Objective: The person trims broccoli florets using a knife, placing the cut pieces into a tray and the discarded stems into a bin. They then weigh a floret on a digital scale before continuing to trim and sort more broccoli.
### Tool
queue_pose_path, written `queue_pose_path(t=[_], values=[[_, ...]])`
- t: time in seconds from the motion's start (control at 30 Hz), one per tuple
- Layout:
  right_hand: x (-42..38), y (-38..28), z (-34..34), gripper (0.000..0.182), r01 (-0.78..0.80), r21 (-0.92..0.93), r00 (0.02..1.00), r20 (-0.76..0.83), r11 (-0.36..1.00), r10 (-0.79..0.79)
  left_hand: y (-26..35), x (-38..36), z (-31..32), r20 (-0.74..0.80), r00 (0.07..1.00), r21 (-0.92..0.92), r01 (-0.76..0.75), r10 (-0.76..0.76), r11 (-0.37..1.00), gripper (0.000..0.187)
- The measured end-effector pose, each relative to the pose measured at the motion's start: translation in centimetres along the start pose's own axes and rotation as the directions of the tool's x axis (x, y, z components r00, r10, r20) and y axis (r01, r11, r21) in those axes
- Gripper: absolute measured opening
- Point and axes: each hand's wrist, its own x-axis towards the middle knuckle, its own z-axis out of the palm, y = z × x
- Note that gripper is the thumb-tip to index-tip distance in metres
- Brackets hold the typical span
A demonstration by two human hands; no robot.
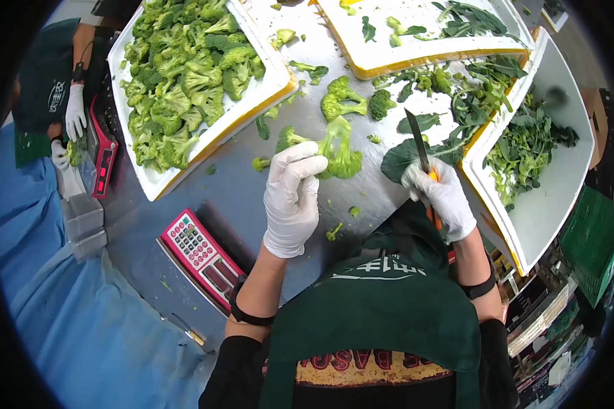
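In a white glove, my left hand (293,198) is closed on a broccoli floret (342,153) above the metal table (245,187). The floret's stalk points away from me and its green head hangs to the right of my fingers. My right hand (442,194), also gloved, grips the orange handle of a knife (419,140). Its dark blade points up and away, overlapping a large broccoli leaf (397,161). Just beyond my left hand lie more broccoli pieces (341,97), and small scraps (333,232) are scattered on the table nearer to me.
A foam box (280,92) heaped with florets stands at the left. Another box (389,61) holds leaves at the back, and a deep bin (559,198) of trimmings is at the right. A pink scale (201,255) sits front left. A person's gloved hand (75,112) works by another scale (104,153).
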Motion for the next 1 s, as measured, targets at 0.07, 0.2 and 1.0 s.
queue_pose_path(t=[0.07, 0.2, 1.0], values=[[0.2, -1.4, 1.5, 0.013, 0.081, 0.096, 0.997, -0.011, 0.992, -0.081, 0.1, -0.1, 0.3, 0.072, 0.997, -0.147, 0.044, -0.033, 0.988, 0.035], [0.4, -2.9, 3.7, 0.034, 0.128, 0.197, 0.986, 0.078, 0.972, -0.145, 0.3, 0.5, 0.4, 0.192, 0.98, -0.207, -0.009, 0.05, 0.978, 0.043], [-0.6, 1.3, 4.9, 0.03, 0.453, -0.679, 0.778, -0.015, 0.578, -0.628, 2.6, 0.8, 2.7, 0.299, 0.779, -0.822, 0.503, -0.551, 0.266, 0.043]])
